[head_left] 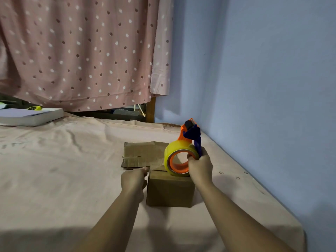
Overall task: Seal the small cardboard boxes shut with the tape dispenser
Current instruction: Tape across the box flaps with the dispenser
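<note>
A small brown cardboard box [170, 190] stands on the pink sheet in front of me. On its top rests the tape dispenser [181, 151], orange and blue with a yellow-tinted roll, its head tilted up and away. My right hand [200, 166] grips the dispenser's blue handle. My left hand [134, 179] is at the box's upper left corner, fingertips touching the top edge. A flattened piece of cardboard [143, 154] lies just behind the box.
The blue wall [263, 88] runs close along the right side of the bed. A white flat box [31, 116] with a yellow item on it sits at the far left. A dotted pink curtain [81, 51] hangs behind.
</note>
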